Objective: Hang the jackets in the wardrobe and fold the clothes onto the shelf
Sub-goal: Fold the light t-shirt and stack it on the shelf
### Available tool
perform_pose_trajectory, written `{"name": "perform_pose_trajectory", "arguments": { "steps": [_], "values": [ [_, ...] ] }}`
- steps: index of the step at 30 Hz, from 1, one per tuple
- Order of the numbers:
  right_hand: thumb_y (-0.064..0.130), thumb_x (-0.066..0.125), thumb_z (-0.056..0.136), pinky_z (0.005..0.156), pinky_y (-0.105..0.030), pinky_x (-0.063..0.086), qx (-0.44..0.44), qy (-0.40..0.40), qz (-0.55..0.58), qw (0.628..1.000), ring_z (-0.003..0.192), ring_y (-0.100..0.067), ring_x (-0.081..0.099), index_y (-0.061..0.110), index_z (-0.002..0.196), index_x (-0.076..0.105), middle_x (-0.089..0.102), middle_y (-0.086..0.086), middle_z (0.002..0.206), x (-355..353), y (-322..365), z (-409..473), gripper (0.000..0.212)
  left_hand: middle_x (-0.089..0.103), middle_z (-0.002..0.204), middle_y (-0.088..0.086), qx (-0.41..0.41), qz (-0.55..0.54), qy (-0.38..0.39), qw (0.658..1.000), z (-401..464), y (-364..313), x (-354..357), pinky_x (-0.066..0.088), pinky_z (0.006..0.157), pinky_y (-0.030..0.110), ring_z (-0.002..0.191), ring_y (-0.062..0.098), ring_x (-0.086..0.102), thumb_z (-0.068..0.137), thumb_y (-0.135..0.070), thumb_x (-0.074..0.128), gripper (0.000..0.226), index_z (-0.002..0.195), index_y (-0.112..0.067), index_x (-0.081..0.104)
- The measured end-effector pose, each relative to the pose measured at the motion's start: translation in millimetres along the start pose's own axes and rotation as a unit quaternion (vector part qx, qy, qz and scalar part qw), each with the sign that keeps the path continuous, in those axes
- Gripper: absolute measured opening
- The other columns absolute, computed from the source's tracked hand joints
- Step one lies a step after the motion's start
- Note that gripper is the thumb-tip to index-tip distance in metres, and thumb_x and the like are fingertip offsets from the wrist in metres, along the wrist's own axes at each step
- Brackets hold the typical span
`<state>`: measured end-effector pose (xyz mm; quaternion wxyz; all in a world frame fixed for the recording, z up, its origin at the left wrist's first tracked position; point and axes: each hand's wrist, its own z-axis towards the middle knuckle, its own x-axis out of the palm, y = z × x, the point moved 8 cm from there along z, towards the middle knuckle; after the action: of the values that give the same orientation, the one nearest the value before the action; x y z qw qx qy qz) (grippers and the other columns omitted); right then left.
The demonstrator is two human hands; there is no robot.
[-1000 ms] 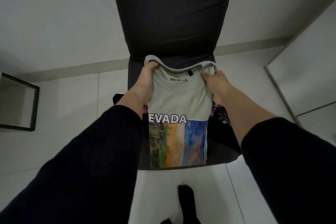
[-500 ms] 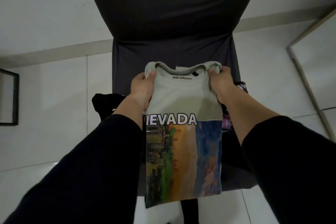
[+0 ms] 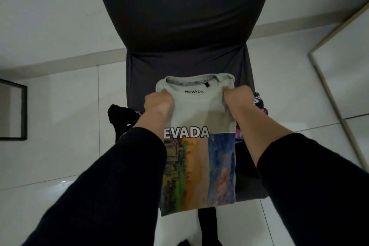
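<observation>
my left hand [image 3: 158,104] grips one shoulder of the pale green NEVADA-print cotton T-shirt [image 3: 199,146] | my right hand [image 3: 236,97] grips the other | shirt hangs narrow-folded over the dark fabric-covered chair [image 3: 185,32]

Both hands are up at the shoulders of a pale green NEVADA t-shirt [image 3: 199,110], left hand [image 3: 159,104] and right hand [image 3: 237,98] each pinching a side near the collar. It's folded narrow and hangs down in front of a dark-covered chair [image 3: 179,26], with some black and pink clothes [image 3: 257,104] piled on the seat behind it.
</observation>
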<state>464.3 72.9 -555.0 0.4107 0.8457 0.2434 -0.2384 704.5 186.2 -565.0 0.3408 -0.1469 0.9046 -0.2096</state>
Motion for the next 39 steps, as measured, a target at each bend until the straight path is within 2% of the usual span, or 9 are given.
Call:
{"name": "perform_pose_trajectory", "arguments": {
  "steps": [3,6,12,16,23,26,30,33,39],
  "values": [
    [0.030,0.060,0.091,0.082,-0.032,0.050,0.030,0.090,0.027,0.995,0.089,-0.024,0.061,-0.004,0.124,0.054,0.061,-0.013,0.105,10.6,5.0,-2.4,0.048,0.053,0.135,0.014,0.025,0.005,0.090,0.996,-0.8,-3.8,10.0,0.042,0.104,0.037,0.122,0.033,0.053,0.094,-0.047,0.042,0.061,0.137,-0.003,0.044],
    [0.033,0.066,0.087,0.094,-0.036,0.050,0.066,0.140,0.088,0.984,0.099,-0.028,0.062,0.000,0.124,0.056,0.065,-0.012,0.114,15.1,5.8,-6.8,0.051,0.061,0.126,0.011,-0.002,-0.071,0.122,0.990,3.1,4.2,12.3,0.045,0.102,0.043,0.112,0.032,0.059,0.090,-0.049,0.052,0.061,0.134,-0.008,0.049],
    [0.024,0.047,0.097,0.074,-0.034,0.052,0.079,0.233,0.281,0.928,0.083,-0.024,0.065,0.010,0.101,0.066,0.069,-0.009,0.094,2.2,14.7,-43.9,0.024,0.063,0.112,0.005,0.068,-0.200,0.173,0.962,-32.4,-20.6,-5.7,0.047,0.098,0.050,0.106,0.028,0.060,0.100,-0.039,0.036,0.036,0.131,-0.023,0.046],
    [0.026,0.057,0.092,0.074,-0.035,0.054,0.049,0.173,0.277,0.944,0.087,-0.028,0.066,0.006,0.112,0.064,0.070,-0.012,0.103,-35.2,22.8,-64.5,0.029,0.063,0.117,0.007,0.100,-0.219,0.184,0.953,-66.1,-34.1,-29.8,0.050,0.093,0.051,0.104,0.029,0.062,0.099,-0.036,0.041,0.035,0.131,-0.022,0.044],
    [0.051,0.056,0.087,0.095,-0.045,0.050,-0.004,0.035,0.256,0.966,0.103,-0.032,0.063,0.001,0.120,0.057,0.065,-0.014,0.114,-130.7,22.1,-130.0,0.060,0.060,0.125,0.014,0.134,-0.251,0.285,0.915,-170.4,-60.5,-76.3,0.050,0.090,0.045,0.102,0.029,0.061,0.100,-0.009,0.042,0.031,0.131,-0.012,0.045],
    [0.042,0.049,0.094,0.094,-0.039,0.046,-0.063,-0.021,0.263,0.962,0.106,-0.030,0.058,0.003,0.125,0.052,0.060,-0.012,0.122,-184.2,34.6,-174.5,0.050,0.063,0.114,0.011,0.185,-0.238,0.291,0.908,-225.5,-73.3,-98.0,0.050,0.092,0.044,0.099,0.026,0.061,0.100,-0.011,0.042,0.031,0.130,-0.011,0.047],
    [0.033,0.044,0.098,0.081,-0.030,0.041,-0.124,-0.088,0.312,0.938,0.083,-0.015,0.050,0.018,0.117,0.043,0.052,-0.003,0.113,-263.0,41.6,-247.1,0.024,0.064,0.108,0.007,0.260,-0.222,0.276,0.898,-305.1,-93.2,-117.5,0.048,0.098,0.046,0.104,0.026,0.061,0.101,-0.023,0.041,0.029,0.128,-0.012,0.050],
    [0.035,0.038,0.100,0.087,-0.036,0.047,-0.170,-0.080,0.323,0.928,0.100,-0.022,0.056,0.020,0.123,0.052,0.060,-0.007,0.123,-320.3,43.8,-295.4,0.031,0.062,0.119,0.009,0.305,-0.211,0.280,0.885,-363.2,-112.0,-121.2,0.048,0.099,0.049,0.109,0.028,0.061,0.101,-0.025,0.041,0.030,0.129,-0.015,0.050],
    [0.059,0.035,0.095,0.071,-0.033,0.055,-0.108,0.004,0.427,0.898,0.085,-0.019,0.065,0.018,0.101,0.063,0.069,-0.003,0.096,-418.5,11.3,-351.3,0.050,0.059,0.124,0.010,0.356,-0.202,0.326,0.852,-466.4,-157.6,-94.8,0.047,0.099,0.043,0.110,0.026,0.058,0.101,-0.026,0.039,0.035,0.132,-0.011,0.048]
  ]
}}
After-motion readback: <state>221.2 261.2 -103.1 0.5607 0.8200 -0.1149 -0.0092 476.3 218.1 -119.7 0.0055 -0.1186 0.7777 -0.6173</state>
